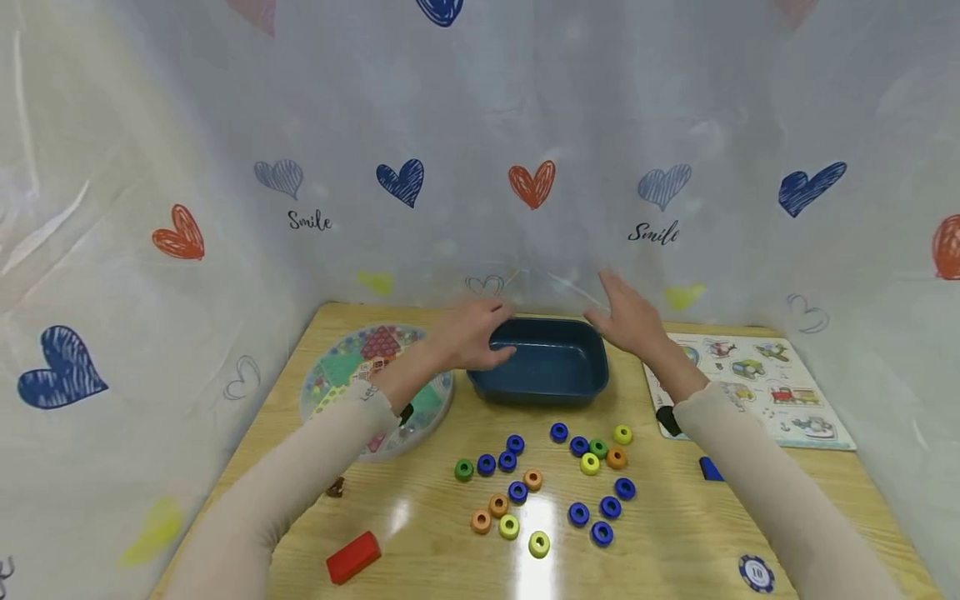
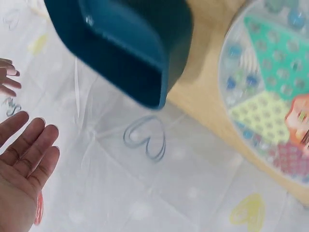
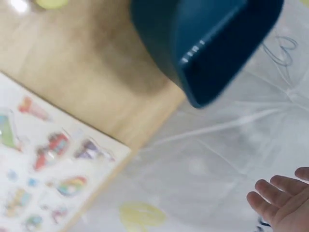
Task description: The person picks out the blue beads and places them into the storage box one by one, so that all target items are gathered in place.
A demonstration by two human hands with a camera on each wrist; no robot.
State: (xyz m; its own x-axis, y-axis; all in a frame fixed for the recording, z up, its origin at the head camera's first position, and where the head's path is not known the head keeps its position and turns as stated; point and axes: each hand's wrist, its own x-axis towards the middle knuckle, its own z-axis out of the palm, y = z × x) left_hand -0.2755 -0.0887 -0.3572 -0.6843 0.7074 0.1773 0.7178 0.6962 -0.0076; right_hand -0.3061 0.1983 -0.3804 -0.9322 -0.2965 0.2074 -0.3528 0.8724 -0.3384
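Observation:
A dark blue plastic bin (image 1: 540, 392) stands at the back of the table, its inside bare. My left hand (image 1: 472, 333) is raised at the bin's left end, overlapping its rim in the head view, with fingers loosely extended and nothing in them. On the other side, my right hand (image 1: 633, 321) is up by the bin's right end, fingers spread and holding nothing. Both wrist views show the palms, left (image 2: 21, 179) and right (image 3: 285, 208), apart from the bin. Small rings in blue (image 1: 578, 514), green (image 1: 464, 470), yellow (image 1: 539, 544) and orange (image 1: 481, 522) lie scattered in front.
At left lies a round Chinese checkers board (image 1: 337, 371) with marbles; at right, a picture puzzle board (image 1: 780, 392). A red block (image 1: 354, 557), a blue block (image 1: 711, 469), a poker chip (image 1: 757, 573) and a small brown object (image 1: 336, 487) sit around the rings. A heart-printed curtain (image 1: 480, 233) hangs behind.

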